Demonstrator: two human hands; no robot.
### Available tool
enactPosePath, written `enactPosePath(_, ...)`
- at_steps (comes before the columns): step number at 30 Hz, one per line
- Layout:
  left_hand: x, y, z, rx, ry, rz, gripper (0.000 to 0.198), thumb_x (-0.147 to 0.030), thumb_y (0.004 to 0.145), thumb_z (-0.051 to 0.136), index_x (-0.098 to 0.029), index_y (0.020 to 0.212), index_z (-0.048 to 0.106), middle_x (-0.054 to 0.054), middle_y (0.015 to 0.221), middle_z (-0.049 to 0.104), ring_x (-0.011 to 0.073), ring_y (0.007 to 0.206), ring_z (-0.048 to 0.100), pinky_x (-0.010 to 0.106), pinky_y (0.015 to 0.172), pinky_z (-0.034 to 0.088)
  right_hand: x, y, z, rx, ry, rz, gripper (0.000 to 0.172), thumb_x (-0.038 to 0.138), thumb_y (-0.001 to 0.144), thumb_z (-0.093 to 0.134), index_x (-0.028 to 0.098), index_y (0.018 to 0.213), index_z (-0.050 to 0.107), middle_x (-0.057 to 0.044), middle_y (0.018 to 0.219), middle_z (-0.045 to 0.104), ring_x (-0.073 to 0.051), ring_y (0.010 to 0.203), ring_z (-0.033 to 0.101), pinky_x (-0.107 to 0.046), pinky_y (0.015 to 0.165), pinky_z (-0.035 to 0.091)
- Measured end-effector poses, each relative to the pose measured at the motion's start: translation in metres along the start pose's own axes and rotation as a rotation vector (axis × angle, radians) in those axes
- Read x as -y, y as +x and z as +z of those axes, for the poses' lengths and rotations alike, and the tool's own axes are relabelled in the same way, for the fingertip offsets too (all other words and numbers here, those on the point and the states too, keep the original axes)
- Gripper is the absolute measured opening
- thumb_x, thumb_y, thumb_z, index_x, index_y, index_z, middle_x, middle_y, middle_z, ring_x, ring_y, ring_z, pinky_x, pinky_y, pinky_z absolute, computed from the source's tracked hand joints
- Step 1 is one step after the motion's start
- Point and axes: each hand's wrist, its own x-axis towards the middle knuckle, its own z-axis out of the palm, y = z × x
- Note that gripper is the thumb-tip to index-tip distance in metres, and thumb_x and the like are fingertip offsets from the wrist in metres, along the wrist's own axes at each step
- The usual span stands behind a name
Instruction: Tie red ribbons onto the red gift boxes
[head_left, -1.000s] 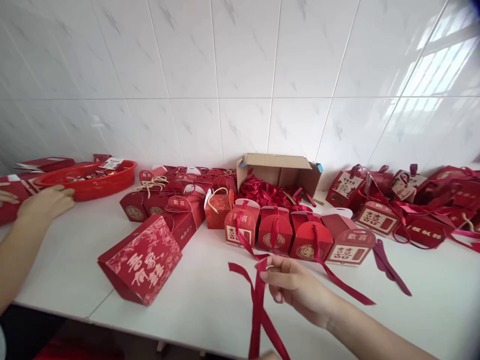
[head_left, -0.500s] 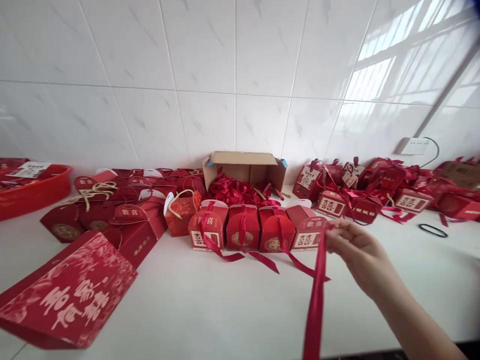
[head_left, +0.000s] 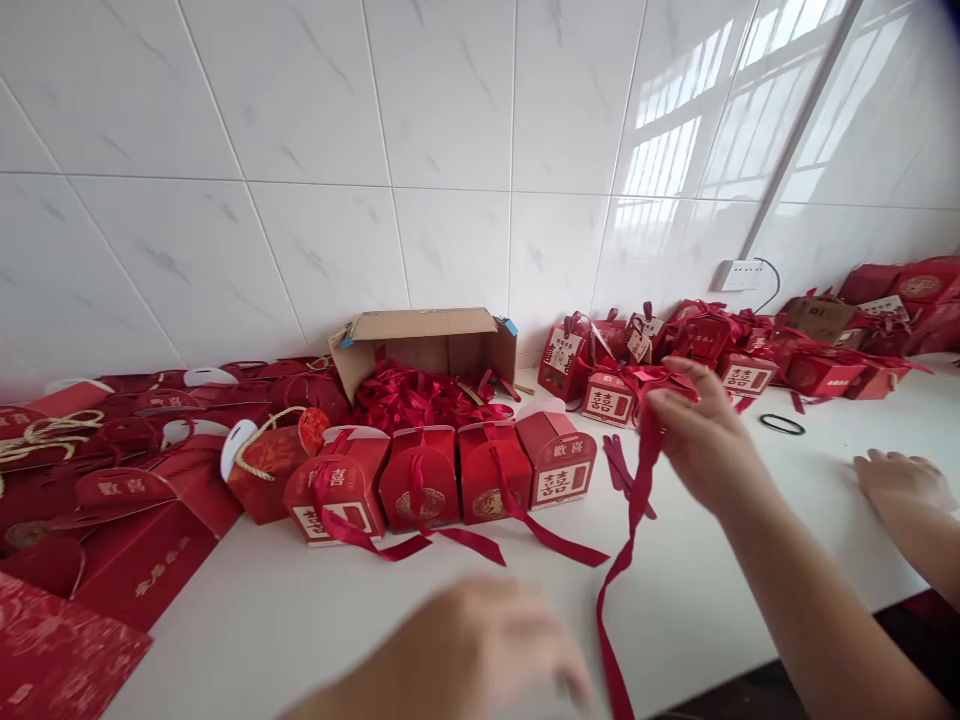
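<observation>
My right hand is closed, pinching a dark red satin ribbon between thumb and fingers. The ribbon's long tail hangs down past the table's front edge. Low in the middle, my left hand is smeared by motion over the white table, so its fingers do not show clearly. In front of my hands stands a row of small red gift boxes. Three of them, such as the left box, have ribbons trailing from them. The right-hand box shows no ribbon.
An open cardboard box full of red ribbons stands against the tiled wall. Red boxes crowd the left; beribboned boxes are piled at the back right. A black ring lies near another person's hand resting on the table.
The view has swung to the right. My left hand has come in from below, and another person's hand now shows at the right. My right hand still holds the ribbon.
</observation>
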Motion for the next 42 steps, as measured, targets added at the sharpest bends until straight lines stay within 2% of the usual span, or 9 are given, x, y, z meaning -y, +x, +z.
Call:
enactPosePath(3, 0.011, 0.058, -0.032, -0.28, 0.246, -0.061, 0.013, -0.025, 0.087, 0.051, -0.023, 0.085, 0.064, 0.004, 0.09, 0.066, 0.0193, 0.082, 0.059, 0.032, 0.076, 0.047, -0.027, -0.02, 0.005, 0.162, -0.143, 0.172, 0.056, 0.037, 0.072, 0.075, 0.029, 0.115, 0.039, 0.007, 0.067, 0.06, -0.008, 0.046, 0.048, -0.018, 0.04, 0.036)
enactPosePath(6, 0.033, 0.111, -0.051, -0.439, 0.316, -0.125, 0.011, -0.026, 0.083, 0.054, -0.021, 0.084, 0.064, 0.002, 0.086, 0.069, 0.0175, 0.076, 0.062, 0.029, 0.071, 0.048, -0.047, -0.026, 0.009, 0.219, -0.158, 0.264, 0.057, 0.041, 0.073, 0.073, 0.027, 0.112, 0.034, 0.007, 0.064, 0.059, -0.009, 0.049, 0.048, -0.018, 0.044, 0.035)
enactPosePath(8, 0.049, 0.136, -0.055, -0.428, 0.271, -0.188, 0.014, -0.024, 0.081, 0.054, -0.019, 0.086, 0.066, 0.005, 0.087, 0.07, 0.0182, 0.076, 0.064, 0.028, 0.068, 0.049, -0.054, -0.025, 0.011, 0.209, -0.156, 0.28, 0.057, 0.043, 0.071, 0.073, 0.026, 0.107, 0.032, 0.008, 0.062, 0.058, -0.009, 0.05, 0.048, -0.019, 0.046, 0.035)
enactPosePath(11, 0.067, 0.157, -0.053, -0.369, 0.241, -0.217, 0.019, -0.022, 0.08, 0.051, -0.017, 0.085, 0.068, 0.006, 0.083, 0.071, 0.018, 0.071, 0.064, 0.027, 0.064, 0.049, -0.061, -0.02, 0.014, 0.179, -0.173, 0.282, 0.057, 0.046, 0.069, 0.073, 0.026, 0.098, 0.029, 0.009, 0.059, 0.057, -0.009, 0.048, 0.046, -0.019, 0.044, 0.033)
enactPosePath(15, 0.073, 0.164, -0.051, -0.275, 0.207, -0.23, 0.022, -0.02, 0.078, 0.049, -0.018, 0.084, 0.07, 0.004, 0.079, 0.07, 0.0168, 0.068, 0.062, 0.025, 0.059, 0.046, -0.064, -0.014, 0.015, 0.177, -0.208, 0.29, 0.056, 0.047, 0.069, 0.072, 0.026, 0.093, 0.025, 0.008, 0.061, 0.058, -0.012, 0.051, 0.05, -0.02, 0.044, 0.034)
enactPosePath(19, 0.067, 0.167, -0.056, -0.148, 0.146, -0.229, 0.024, -0.02, 0.076, 0.051, -0.019, 0.086, 0.073, 0.002, 0.083, 0.07, 0.0164, 0.077, 0.062, 0.023, 0.064, 0.045, -0.062, -0.012, 0.016, 0.199, -0.253, 0.275, 0.052, 0.046, 0.071, 0.069, 0.025, 0.094, 0.027, 0.008, 0.062, 0.059, -0.01, 0.049, 0.047, -0.018, 0.042, 0.031)
enactPosePath(24, 0.058, 0.174, -0.06, -0.027, 0.067, -0.259, 0.023, -0.025, 0.078, 0.054, -0.02, 0.085, 0.074, 0.0, 0.081, 0.067, 0.0143, 0.074, 0.06, 0.023, 0.063, 0.044, -0.06, -0.01, 0.018, 0.177, -0.345, 0.25, 0.049, 0.045, 0.071, 0.068, 0.025, 0.092, 0.029, 0.008, 0.06, 0.059, -0.009, 0.045, 0.043, -0.017, 0.04, 0.025)
enactPosePath(34, 0.042, 0.175, -0.064, 0.0, -0.003, -0.348, 0.014, -0.022, 0.071, 0.059, -0.016, 0.074, 0.071, -0.002, 0.06, 0.055, 0.0103, 0.056, 0.048, 0.023, 0.053, 0.037, -0.064, -0.01, 0.019, 0.131, -0.37, 0.174, 0.048, 0.048, 0.07, 0.067, 0.025, 0.089, 0.03, 0.007, 0.058, 0.059, -0.01, 0.045, 0.043, -0.019, 0.04, 0.028)
enactPosePath(42, 0.041, 0.179, -0.056, -0.114, -0.006, -0.365, 0.005, -0.02, 0.068, 0.062, -0.016, 0.065, 0.061, -0.002, 0.062, 0.056, 0.0096, 0.056, 0.048, 0.022, 0.053, 0.039, -0.066, -0.01, 0.02, 0.093, -0.409, 0.127, 0.046, 0.049, 0.07, 0.067, 0.025, 0.089, 0.032, 0.005, 0.059, 0.061, -0.011, 0.046, 0.044, -0.021, 0.042, 0.031)
